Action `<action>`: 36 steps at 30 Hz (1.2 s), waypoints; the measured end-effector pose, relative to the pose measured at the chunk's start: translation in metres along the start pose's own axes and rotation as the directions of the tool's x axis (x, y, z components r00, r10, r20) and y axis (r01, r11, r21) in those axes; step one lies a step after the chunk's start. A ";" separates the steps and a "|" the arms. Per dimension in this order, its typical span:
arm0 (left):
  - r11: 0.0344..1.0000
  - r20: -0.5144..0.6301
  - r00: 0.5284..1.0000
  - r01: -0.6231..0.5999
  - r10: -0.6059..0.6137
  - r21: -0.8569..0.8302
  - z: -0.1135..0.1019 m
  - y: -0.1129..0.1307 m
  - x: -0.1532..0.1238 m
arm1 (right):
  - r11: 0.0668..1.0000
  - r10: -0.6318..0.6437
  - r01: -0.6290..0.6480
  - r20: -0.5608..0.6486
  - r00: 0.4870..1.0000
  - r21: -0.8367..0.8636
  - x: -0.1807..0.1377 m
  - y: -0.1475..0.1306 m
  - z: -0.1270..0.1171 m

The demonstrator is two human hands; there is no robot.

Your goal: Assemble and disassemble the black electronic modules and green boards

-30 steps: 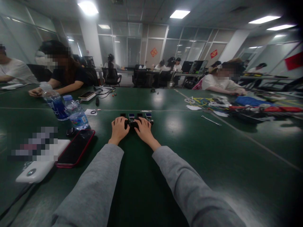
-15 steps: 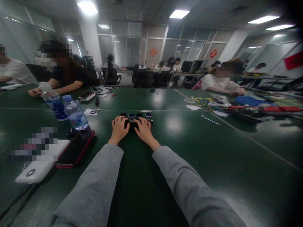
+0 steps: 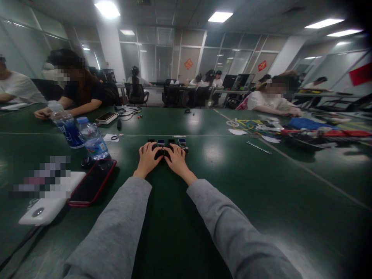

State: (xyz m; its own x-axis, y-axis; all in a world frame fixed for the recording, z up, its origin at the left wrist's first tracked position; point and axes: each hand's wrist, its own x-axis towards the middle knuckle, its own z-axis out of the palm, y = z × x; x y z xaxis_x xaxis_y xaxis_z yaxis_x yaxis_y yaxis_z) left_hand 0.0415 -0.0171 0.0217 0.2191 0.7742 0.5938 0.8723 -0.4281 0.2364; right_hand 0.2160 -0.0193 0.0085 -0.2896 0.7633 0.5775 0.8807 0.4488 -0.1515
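Both my arms in grey sleeves reach forward over the green table [image 3: 232, 186]. My left hand [image 3: 147, 159] and my right hand [image 3: 178, 159] lie side by side, fingers curled down onto a small black object [image 3: 161, 153] between them. Just beyond the fingers stands a row of small black devices with pale blue screens [image 3: 171, 142]. The fingertips hide how the black object is gripped.
A red-cased phone [image 3: 93, 181] and a white power bank [image 3: 48, 203] lie at the left, with two water bottles [image 3: 87, 135] behind them. Other people sit at the far left and right. Cables, tools and a metal wrench [image 3: 258, 148] clutter the right side.
My hands have drawn slightly closer together over the black object; the rest of the scene is unchanged.
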 end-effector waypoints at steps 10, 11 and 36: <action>0.996 0.005 1.000 -0.014 0.014 0.085 -0.002 0.002 0.001 | 1.000 0.020 -0.020 -0.001 1.000 -0.004 0.000 0.001 0.002; 0.996 0.004 1.000 -0.016 0.016 0.092 -0.002 0.002 0.001 | 1.000 0.021 -0.021 -0.006 1.000 -0.007 0.000 0.001 0.003; 0.910 -0.187 0.899 0.358 -0.396 -0.209 0.007 -0.019 0.008 | 0.799 0.586 -0.500 -0.248 0.772 0.334 -0.003 0.066 -0.014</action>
State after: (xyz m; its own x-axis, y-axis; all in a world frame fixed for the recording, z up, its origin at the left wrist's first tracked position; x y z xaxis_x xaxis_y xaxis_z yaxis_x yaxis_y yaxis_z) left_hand 0.0296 0.0009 0.0163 -0.2306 0.7783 0.5841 0.7809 -0.2101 0.5883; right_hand 0.2801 0.0020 0.0078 0.3855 0.7367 0.5555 0.7236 0.1322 -0.6774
